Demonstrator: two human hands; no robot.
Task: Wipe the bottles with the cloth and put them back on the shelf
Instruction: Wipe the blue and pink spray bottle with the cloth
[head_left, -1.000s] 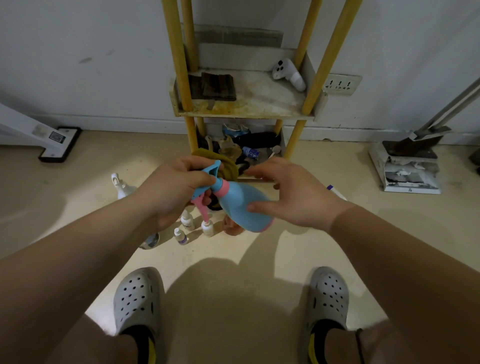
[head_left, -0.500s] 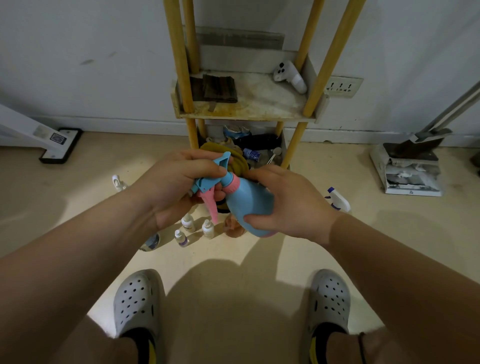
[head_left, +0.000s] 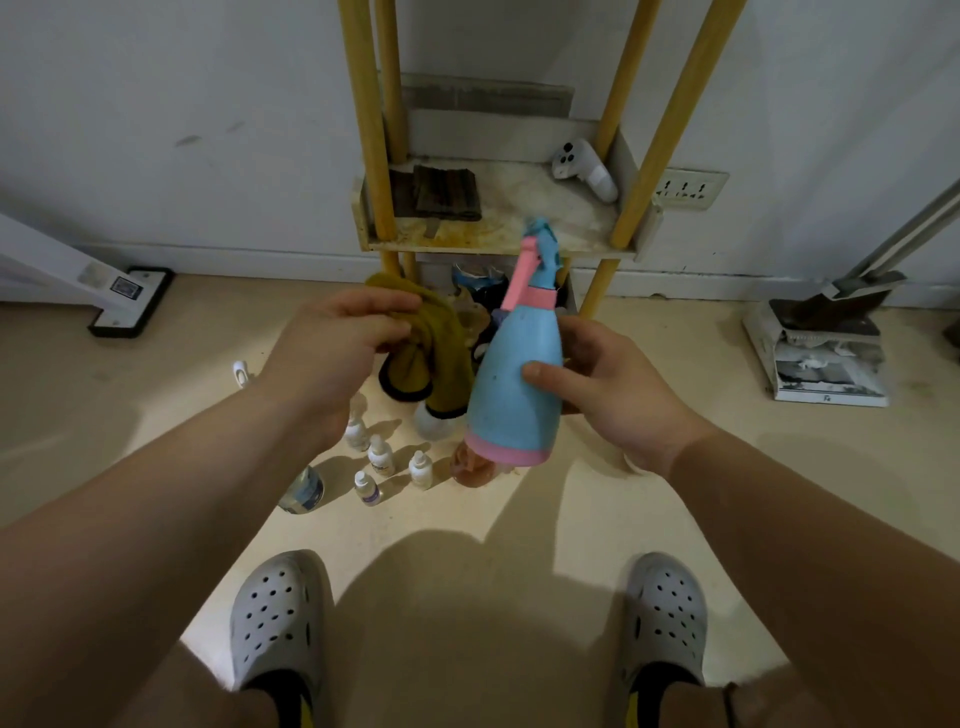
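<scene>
The spray bottle (head_left: 514, 384) was seen in the head view, held in the air by the right hand (head_left: 618, 395), with the thumb laid on its front and the fingers curled behind. It was kept nearly upright, nozzle upward, in front of the shelf (head_left: 498, 241). The cloth (head_left: 436, 353) was gripped by the left hand (head_left: 332, 358) just beside the bottle; whether the two touched could not be told.

Placing was judged to be the step in hand. The bottle should be kept upright and set on a bare part of the board, away from the white controller (head_left: 584, 169) and the dark folded piece (head_left: 447, 193).

The body appeared to be of smooth, hard plastic. It was cone-shaped and blue, with a pink base ring, collar and trigger. The cloth looked soft and thick, mustard yellow with a dark edge. Small dropper bottles (head_left: 382, 457) were left on the floor (head_left: 156, 415).
</scene>
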